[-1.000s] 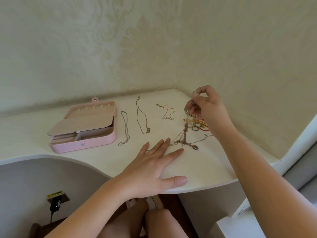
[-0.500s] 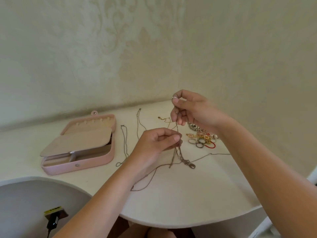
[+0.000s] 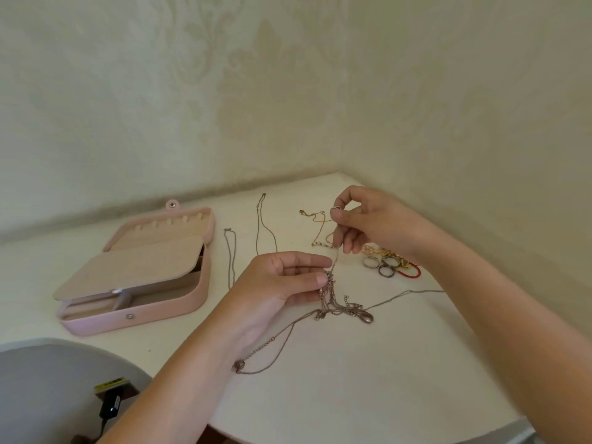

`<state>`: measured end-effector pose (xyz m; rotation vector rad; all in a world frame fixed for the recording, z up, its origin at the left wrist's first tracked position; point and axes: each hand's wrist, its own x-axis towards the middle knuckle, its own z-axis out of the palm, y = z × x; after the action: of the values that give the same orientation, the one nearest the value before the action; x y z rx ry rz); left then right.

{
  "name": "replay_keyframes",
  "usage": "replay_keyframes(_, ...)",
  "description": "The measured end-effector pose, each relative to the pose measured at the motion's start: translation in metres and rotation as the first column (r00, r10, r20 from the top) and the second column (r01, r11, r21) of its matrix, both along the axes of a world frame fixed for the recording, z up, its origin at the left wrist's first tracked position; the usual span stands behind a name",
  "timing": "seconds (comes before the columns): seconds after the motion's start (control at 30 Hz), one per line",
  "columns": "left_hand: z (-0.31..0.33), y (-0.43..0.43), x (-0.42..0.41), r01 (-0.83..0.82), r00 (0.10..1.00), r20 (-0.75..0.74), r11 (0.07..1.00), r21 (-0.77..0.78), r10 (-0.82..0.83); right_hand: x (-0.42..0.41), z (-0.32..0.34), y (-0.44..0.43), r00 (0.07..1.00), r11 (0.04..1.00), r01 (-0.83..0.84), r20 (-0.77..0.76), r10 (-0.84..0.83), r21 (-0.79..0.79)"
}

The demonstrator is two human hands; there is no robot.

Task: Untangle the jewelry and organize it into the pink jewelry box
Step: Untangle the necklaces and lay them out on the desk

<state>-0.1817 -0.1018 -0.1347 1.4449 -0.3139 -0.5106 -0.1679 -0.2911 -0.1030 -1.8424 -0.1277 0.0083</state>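
A knot of tangled thin chains (image 3: 339, 304) with a dark pendant lies mid-table, its loose ends trailing left and right. My left hand (image 3: 282, 283) pinches the tangle near its top. My right hand (image 3: 368, 222) pinches one strand just above and holds it taut. The pink jewelry box (image 3: 192, 302) stands open at the left, with a beige inner flap over its compartments. Between the box and my hands lie two straightened silver chains (image 3: 230, 254) (image 3: 259, 219). A gold chain (image 3: 315, 216) lies behind my right hand.
Several rings (image 3: 381, 265), a red loop and gold pieces lie in a pile under my right wrist. The white table (image 3: 368, 379) fits into a wall corner and curves in at the front left. A plug and socket (image 3: 110, 402) sit below that edge.
My left hand lifted off the table and pinched the tangle. My right hand moved left with a strand. The camera moved closer and tilted down over the table.
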Motion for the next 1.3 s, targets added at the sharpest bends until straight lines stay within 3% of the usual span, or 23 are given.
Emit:
replay_keyframes(0.13,0.001,0.0,0.003,-0.028,0.999,-0.042,0.997,-0.067,0.025,0.003,-0.005,-0.003,0.998,0.985,0.056,-0.016,-0.059,-0.162)
replay_keyframes(0.3,0.001,0.001,0.005,-0.052,0.998,-0.041,0.991,-0.125,0.047,-0.004,-0.001,-0.005,1.0,0.916,0.024,0.016,-0.019,-0.399)
replay_keyframes(0.53,-0.001,0.001,0.006,-0.081,0.994,0.064,0.987,-0.136,0.09,-0.013,0.007,0.003,0.981,0.958,-0.195,-0.056,0.187,-0.21)
replay_keyframes(0.93,-0.004,0.0,0.007,-0.131,0.972,0.18,0.985,-0.114,0.15,-0.013,-0.003,0.018,0.985,0.985,-0.162,-0.073,0.158,-0.053)
replay_keyframes(1.2,-0.007,-0.002,0.008,-0.159,0.958,0.225,0.983,-0.096,0.177,-0.012,-0.006,0.022,0.989,0.987,-0.147,0.0,0.148,-0.06)
replay_keyframes(1.3,-0.008,-0.003,0.008,-0.153,0.963,0.213,0.985,-0.082,0.168,-0.014,-0.006,0.026,0.99,0.985,-0.107,0.073,0.118,-0.134)
